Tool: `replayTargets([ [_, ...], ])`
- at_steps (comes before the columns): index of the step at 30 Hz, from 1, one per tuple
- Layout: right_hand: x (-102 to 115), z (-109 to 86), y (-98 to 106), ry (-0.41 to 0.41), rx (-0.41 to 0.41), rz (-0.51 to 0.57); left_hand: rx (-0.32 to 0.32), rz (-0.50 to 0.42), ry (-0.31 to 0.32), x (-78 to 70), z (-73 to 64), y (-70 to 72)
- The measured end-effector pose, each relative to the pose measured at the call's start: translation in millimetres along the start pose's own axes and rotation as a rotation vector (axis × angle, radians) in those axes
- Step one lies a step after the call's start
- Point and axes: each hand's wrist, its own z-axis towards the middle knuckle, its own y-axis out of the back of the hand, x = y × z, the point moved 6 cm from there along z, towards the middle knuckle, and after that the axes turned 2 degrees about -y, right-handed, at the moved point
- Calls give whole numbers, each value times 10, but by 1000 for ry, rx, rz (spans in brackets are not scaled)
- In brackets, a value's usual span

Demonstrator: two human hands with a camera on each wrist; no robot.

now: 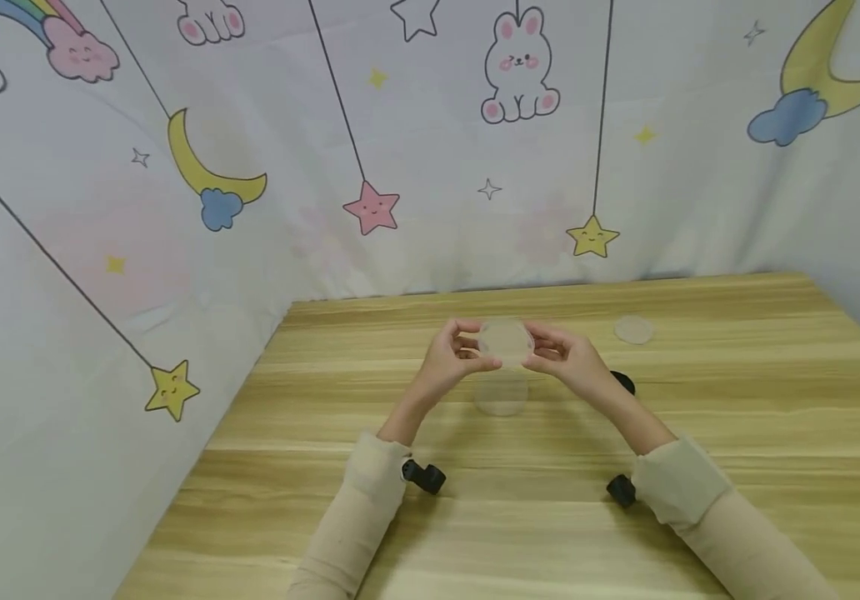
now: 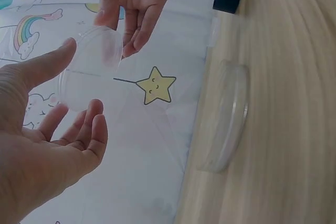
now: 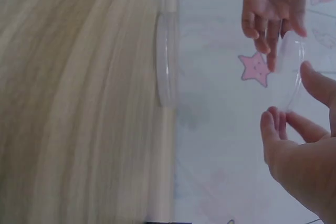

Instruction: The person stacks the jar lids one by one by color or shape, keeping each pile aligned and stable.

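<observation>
Both hands hold a clear, shallow round dish, like a petri dish half [image 1: 505, 340], up above the table with its flat face tilted. My left hand [image 1: 447, 357] pinches its left edge between thumb and fingers. At the opposite edge, my right hand [image 1: 574, 358] grips it the same way. In the left wrist view, the see-through dish [image 2: 89, 74] spans the gap between the two hands. Below the hands, a second clear round dish [image 1: 502, 396] lies on the table; the right wrist view shows its low side wall [image 3: 166, 61].
A clear disc [image 1: 634, 330] lies farther back on the right of the wooden table [image 1: 310, 375]. Partly hidden behind the right forearm is a black round object [image 1: 624, 382]. A printed curtain [image 1: 437, 242] borders the table's back and left sides. Small black devices [image 1: 430, 478] sit at both cuffs.
</observation>
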Motion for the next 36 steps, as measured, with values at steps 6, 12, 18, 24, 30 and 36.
replayTargets([
  [6, -123, 8, -35, -19, 35, -73, 15, 76, 41, 161, -43, -18],
  [12, -244, 47, -67, -44, 56, -128, 17, 116, 184, 306, -90, -33],
  [18, -395, 76, -120, -101, 64, -191, 22, 181, 267, 482, -128, -25],
  [24, -476, 75, -183, -95, 51, -240, 27, 152, 279, 579, -105, -43],
  [30, -556, 79, -243, -103, 69, -203, 12, 182, 252, 699, -90, -81],
  [36, -597, 95, -254, -96, 62, -191, -5, 237, 241, 708, -104, -97],
])
